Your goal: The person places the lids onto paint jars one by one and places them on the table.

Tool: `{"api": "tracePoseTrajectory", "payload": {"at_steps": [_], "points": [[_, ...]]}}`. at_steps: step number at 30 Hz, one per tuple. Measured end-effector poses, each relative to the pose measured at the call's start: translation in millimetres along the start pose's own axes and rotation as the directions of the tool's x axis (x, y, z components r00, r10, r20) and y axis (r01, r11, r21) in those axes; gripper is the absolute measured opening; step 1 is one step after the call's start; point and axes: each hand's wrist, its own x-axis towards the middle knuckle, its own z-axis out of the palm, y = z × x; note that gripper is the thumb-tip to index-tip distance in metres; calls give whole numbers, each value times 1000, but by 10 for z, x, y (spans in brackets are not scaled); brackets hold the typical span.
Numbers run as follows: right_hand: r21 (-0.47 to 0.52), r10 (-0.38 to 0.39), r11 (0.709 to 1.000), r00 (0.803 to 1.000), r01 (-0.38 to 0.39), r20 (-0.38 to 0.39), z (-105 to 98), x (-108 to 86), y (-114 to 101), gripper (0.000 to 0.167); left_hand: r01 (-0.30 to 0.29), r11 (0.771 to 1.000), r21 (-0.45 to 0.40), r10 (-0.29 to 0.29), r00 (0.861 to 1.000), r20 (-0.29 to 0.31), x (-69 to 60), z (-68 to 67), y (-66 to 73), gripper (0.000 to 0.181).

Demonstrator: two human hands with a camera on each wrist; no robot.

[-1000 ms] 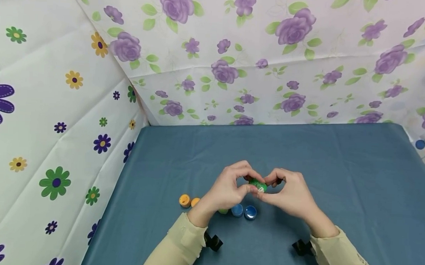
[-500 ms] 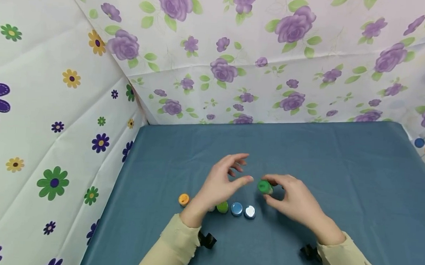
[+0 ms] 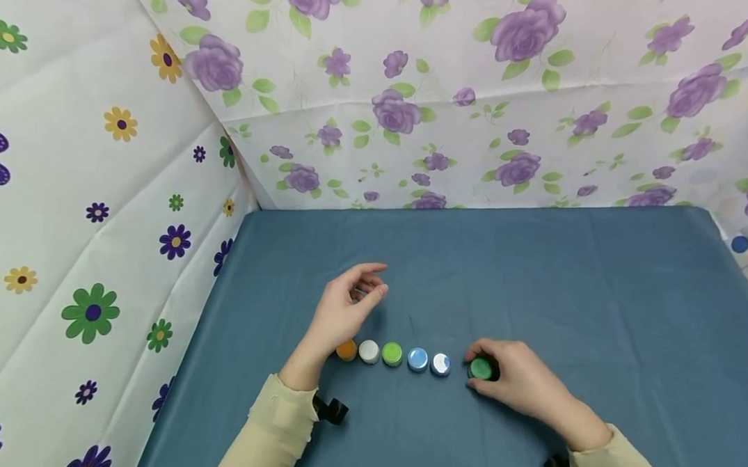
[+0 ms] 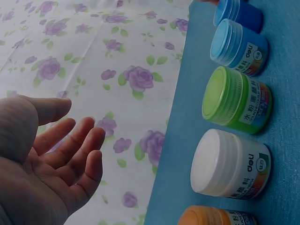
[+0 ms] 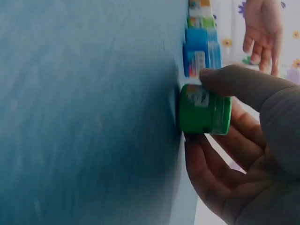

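Note:
My right hand holds a dark green paint jar by its sides, thumb and fingers on opposite sides. In the right wrist view, the jar stands upright with its base at the blue cloth; whether it bears its full weight there I cannot tell. My left hand hovers with loosely bent fingers and holds nothing, behind a row of small lidded paint jars. The row has an orange jar, a white jar, a light green jar, a light blue jar and a darker blue jar.
A blue cloth covers the table. White curtains with purple roses hang behind it, and a daisy-print sheet hangs at the left. Black wrist cameras sit below both sleeves. The left forearm covers the row's left end.
Both hands were together on the green jar. The left hand let go and moved left. The right hand brought the jar down to the table, right of the row.

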Motion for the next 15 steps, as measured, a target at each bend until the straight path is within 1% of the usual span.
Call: {"api": "tracePoseTrajectory", "payload": {"at_steps": [6,9,10,12,14,15], "points": [[-64,-22,998,999,19,-42,122,2,-93,41,10,1000,-23,-10,1000,-1,-28,16,-7,34],[-70,-17,997,998,13,-57,150,21,-121,45,12,1000,-17,-12,1000,-9,-29,0,-9,34],[-67,-13,998,999,10,-53,154,25,-126,46,12,1000,-12,-12,1000,-11,-27,-12,-12,34],[-59,-6,998,1000,5,-20,135,28,-117,51,12,1000,13,-12,1000,-13,-18,-53,-27,34],[-54,-15,998,1000,16,27,46,21,-87,62,17,999,49,-16,1000,-12,4,-128,-53,34],[-54,-16,998,999,19,48,-30,19,-58,68,19,997,72,-18,1000,-13,21,-184,-73,34]]}}
